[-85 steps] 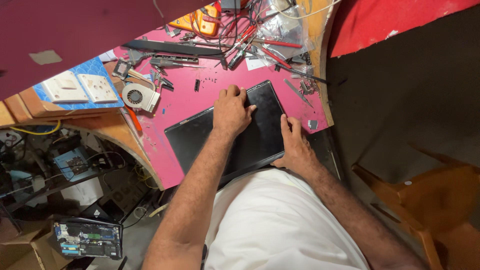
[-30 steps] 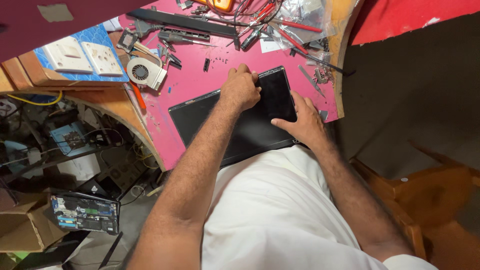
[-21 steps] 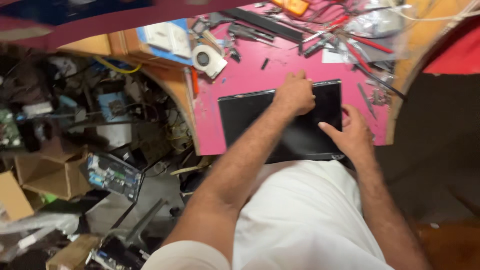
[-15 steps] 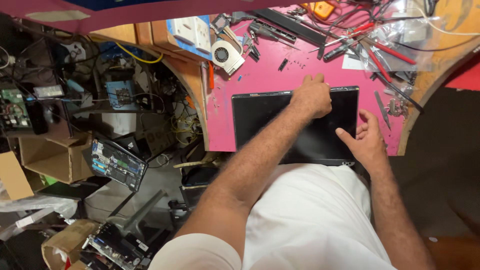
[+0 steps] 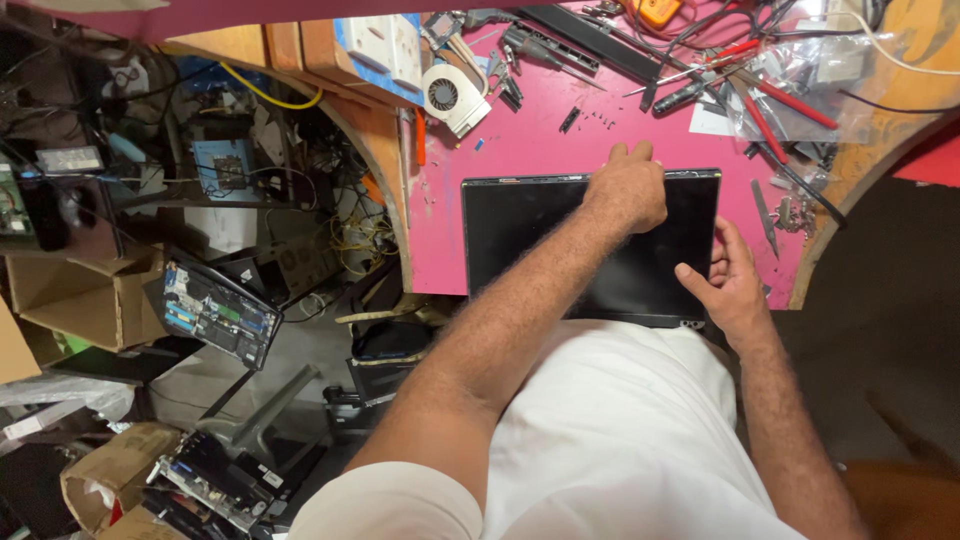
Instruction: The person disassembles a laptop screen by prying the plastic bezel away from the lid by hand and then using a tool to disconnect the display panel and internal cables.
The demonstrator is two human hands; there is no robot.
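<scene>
Head view: a black laptop [image 5: 560, 240] lies flat, lid shut, on the pink tabletop [image 5: 520, 150], its near long edge at the tabletop's rim just in front of the person's lap. Its long axis runs left to right across the picture; the short sides point away from and toward the person.

The left hand [image 5: 628, 190] rests on the far long edge, right of its middle, fingers curled over that edge and pressing down, clasping nothing else. The right hand [image 5: 730, 280] is at the right short edge near the front corner, fingers hooked round the side in a loose grip on the laptop's rim. Both hands sit toward the laptop's right end, so most of it stretches leftward from them.

Beyond the far edge lie small screws [image 5: 600, 122], a cooling fan [image 5: 452, 97] and red-handled tools [image 5: 770, 105].
</scene>
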